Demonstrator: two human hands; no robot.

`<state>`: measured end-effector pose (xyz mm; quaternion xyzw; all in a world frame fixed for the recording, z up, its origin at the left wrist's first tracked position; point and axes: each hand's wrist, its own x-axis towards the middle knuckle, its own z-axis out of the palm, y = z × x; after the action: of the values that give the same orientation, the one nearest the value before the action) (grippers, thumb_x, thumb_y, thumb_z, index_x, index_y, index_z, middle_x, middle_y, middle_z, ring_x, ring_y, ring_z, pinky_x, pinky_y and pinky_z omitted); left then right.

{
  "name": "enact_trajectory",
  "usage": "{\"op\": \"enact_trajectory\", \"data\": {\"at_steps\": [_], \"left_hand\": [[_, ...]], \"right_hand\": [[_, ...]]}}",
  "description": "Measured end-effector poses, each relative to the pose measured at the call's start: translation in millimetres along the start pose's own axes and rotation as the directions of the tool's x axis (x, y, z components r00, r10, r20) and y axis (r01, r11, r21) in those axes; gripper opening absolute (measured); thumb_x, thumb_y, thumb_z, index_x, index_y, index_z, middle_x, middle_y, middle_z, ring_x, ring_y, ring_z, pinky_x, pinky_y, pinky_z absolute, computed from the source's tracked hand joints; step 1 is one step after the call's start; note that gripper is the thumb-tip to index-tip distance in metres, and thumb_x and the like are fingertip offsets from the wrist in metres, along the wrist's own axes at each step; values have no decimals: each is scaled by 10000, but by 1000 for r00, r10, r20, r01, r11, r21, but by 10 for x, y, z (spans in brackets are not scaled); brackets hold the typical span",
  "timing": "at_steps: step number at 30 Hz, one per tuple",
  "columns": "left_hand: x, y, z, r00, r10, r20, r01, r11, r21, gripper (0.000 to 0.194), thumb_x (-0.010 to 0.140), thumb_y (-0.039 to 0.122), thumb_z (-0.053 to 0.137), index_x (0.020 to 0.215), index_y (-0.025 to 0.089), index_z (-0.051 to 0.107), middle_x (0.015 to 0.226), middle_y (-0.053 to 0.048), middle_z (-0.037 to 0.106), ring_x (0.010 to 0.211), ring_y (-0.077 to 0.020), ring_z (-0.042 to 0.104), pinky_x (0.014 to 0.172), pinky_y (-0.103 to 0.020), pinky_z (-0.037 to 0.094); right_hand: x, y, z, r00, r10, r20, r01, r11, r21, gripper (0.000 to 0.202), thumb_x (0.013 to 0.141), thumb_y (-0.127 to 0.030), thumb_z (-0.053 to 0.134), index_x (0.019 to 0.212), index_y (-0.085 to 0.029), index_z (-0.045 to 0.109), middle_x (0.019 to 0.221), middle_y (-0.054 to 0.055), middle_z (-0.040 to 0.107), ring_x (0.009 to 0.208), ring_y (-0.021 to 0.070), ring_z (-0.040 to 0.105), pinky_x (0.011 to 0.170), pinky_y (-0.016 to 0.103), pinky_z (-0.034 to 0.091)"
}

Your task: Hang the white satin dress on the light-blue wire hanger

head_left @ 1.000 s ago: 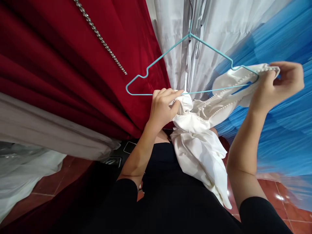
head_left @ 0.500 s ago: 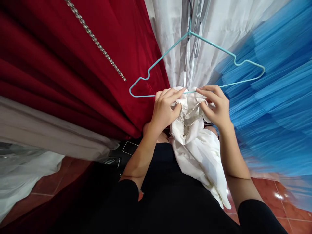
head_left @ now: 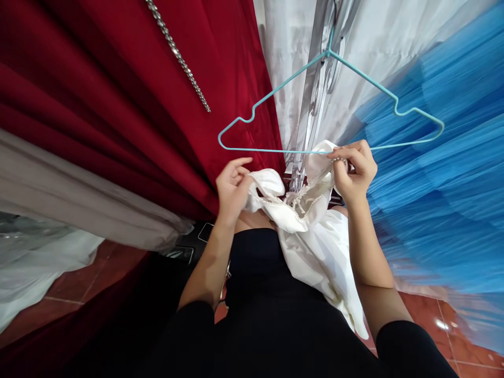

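my left hand (head_left: 232, 186) pinches one side of the white garment (head_left: 301, 223) and my right hand (head_left: 354, 170) its beaded edge, just by the turquoise hanger (head_left: 291, 151), the rest drooping below.

My left hand (head_left: 233, 189) pinches one end of a white garment (head_left: 293, 219) (pearl-like beads trim its edges), while my right hand (head_left: 356, 170) grips another beaded part by the lower bar of a turquoise hanger (head_left: 328, 53). Red fabric (head_left: 114, 100) hangs to my left, blue fabric (head_left: 444, 199) to my right.
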<state>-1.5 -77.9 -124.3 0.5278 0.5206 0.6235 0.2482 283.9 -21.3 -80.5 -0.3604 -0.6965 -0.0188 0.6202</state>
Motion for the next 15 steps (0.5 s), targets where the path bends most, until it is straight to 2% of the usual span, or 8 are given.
{"op": "enact_trajectory", "data": {"at_steps": [3, 6, 8, 11, 13, 15], "left_hand": [[449, -107, -239, 975, -11, -223, 24, 998, 55, 285, 822, 251, 628, 1107, 245, 636, 735, 36, 528, 643, -133, 553, 626, -260, 465], [907, 20, -353, 923, 100, -372, -74, 994, 83, 248, 846, 112, 621, 1044, 247, 556, 716, 63, 442, 642, -113, 505, 680, -260, 474], [1101, 220, -344, 898, 194, -396, -167, 981, 103, 323, 809, -4, 638, 1016, 224, 544, 779, 65, 489, 629, -77, 454, 660, -230, 441], [1160, 585, -251, 857, 362, -366, -303, 930, 209, 380, 737, -109, 657, 978, 176, 586, 964, 32, 631, 645, -49, 428, 604, -208, 365], [1081, 798, -173, 841, 453, -296, -380, 883, 274, 357, 724, -121, 648, 956, 150, 651, 886, 37, 626, 640, -62, 430, 583, -221, 315], [970, 953, -100, 839, 499, -215, -430, 852, 298, 323, 733, -112, 644, 927, 132, 727, 734, 55, 550, 621, -82, 431, 585, -243, 289]], "right_hand": [[-25, -23, -23, 1000, 14, -11, -14, 1000, 9, 223, 949, -242, 576, 859, -268, 778, 825, 10, 633, 824, 188, 718, 790, 442, 668], [-42, -68, -14, 999, 43, -15, -42, 997, 67, 203, 959, -254, 591, 873, -265, 774, 826, 11, 629, 828, 200, 707, 831, 476, 666], [-39, -99, 0, 999, 38, -25, -35, 994, 103, 196, 975, -258, 599, 874, -260, 767, 824, 11, 627, 814, 201, 698, 825, 479, 662], [-24, -141, 11, 999, 2, -52, 2, 996, 87, 202, 968, -237, 600, 846, -254, 760, 800, 9, 625, 764, 185, 677, 750, 438, 647], [-17, -160, 8, 998, -4, -63, 8, 997, 73, 207, 944, -209, 592, 829, -255, 758, 792, 6, 629, 746, 177, 667, 720, 417, 639], [-16, -172, 0, 997, 2, -71, 3, 997, 78, 215, 921, -185, 582, 816, -257, 756, 791, 3, 632, 742, 172, 662, 716, 408, 635]]}}
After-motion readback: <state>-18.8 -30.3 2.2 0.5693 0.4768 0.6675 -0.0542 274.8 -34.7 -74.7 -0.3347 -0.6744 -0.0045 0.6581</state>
